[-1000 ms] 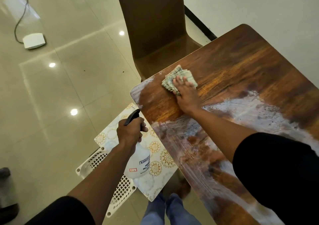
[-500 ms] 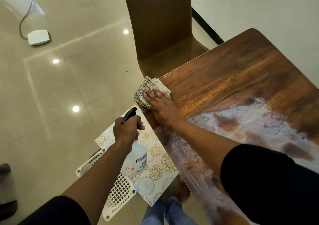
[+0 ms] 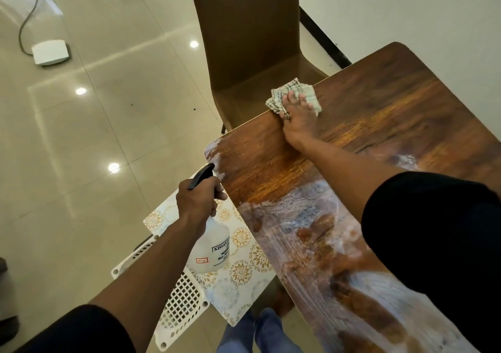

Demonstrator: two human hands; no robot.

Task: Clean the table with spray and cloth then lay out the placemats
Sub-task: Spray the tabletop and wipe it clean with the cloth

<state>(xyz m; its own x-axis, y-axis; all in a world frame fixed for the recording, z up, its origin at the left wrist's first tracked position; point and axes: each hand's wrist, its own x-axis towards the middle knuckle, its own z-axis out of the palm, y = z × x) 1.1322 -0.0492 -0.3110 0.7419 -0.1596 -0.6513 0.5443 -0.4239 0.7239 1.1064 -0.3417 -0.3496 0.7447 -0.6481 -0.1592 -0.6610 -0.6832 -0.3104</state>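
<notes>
Right hand [image 3: 299,121] is flat, fingers spread, pressing the checked cloth [image 3: 294,95] onto the wooden tabletop [image 3: 393,103] right at its edge by the brown chair [image 3: 249,33]. Left hand [image 3: 196,202] grips the spray bottle [image 3: 210,247] (off the tabletop, above the patterned placemats [image 3: 240,274]).

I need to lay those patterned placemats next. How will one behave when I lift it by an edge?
The placemat lies flat and thin across the white basket, overhanging it unsupported, so it is probably semi-stiff and light. Its sheen suggests a smooth, possibly slippery surface.
</notes>
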